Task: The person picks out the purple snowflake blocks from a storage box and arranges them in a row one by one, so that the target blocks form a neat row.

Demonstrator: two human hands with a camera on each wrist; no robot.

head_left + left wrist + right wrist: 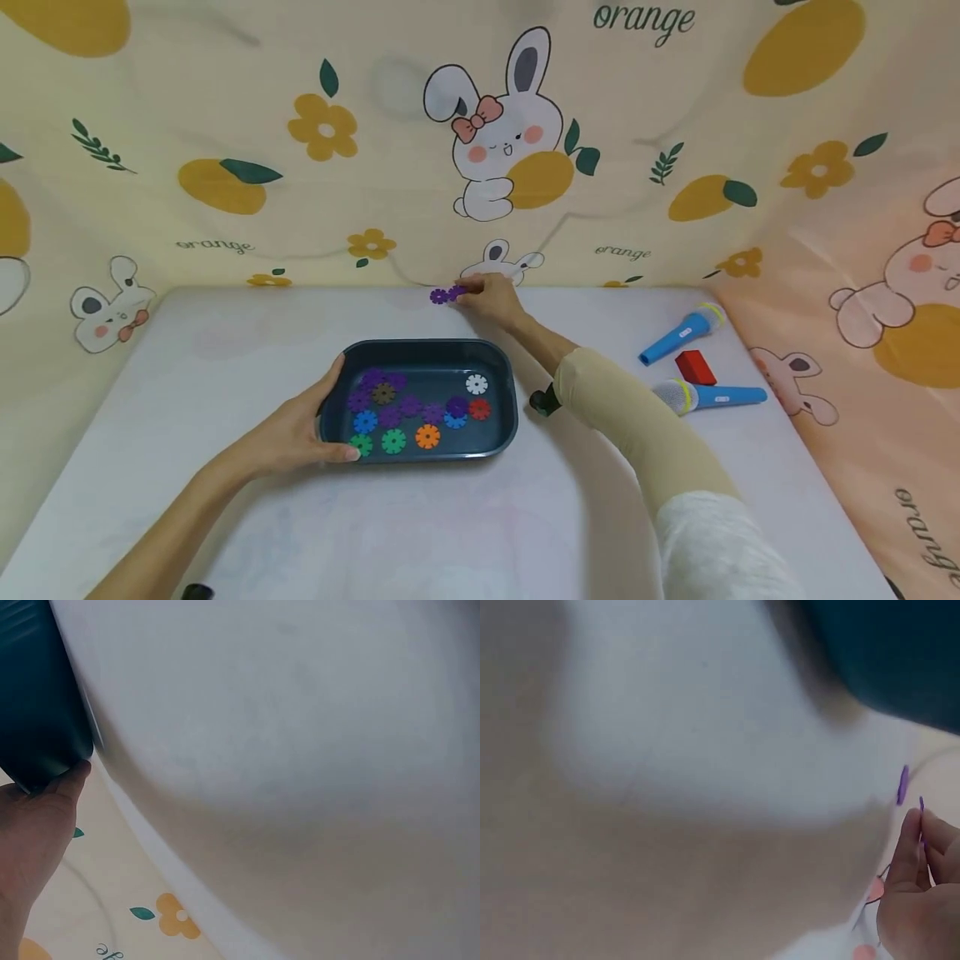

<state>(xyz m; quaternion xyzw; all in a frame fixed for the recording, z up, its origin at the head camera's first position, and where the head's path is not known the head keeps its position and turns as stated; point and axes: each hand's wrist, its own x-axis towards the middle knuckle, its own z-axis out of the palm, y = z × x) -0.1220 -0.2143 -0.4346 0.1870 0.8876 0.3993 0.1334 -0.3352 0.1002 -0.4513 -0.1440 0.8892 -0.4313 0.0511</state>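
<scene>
A dark blue-grey tray stands on the table, holding several notched snowflake discs, many of them purple, with others in blue, green, orange, red, white and brown. My left hand grips the tray's left side, its thumb over the near left corner beside a green disc. At the table's far edge my right hand pinches a purple snowflake disc between thumb and fingers. Just left of it is another purple disc, apart from the pinched one in the right wrist view.
On the right side of the table lie two blue toy microphones with a red block between them. A patterned cloth rises behind the table's far edge. My right forearm passes to the right of the tray.
</scene>
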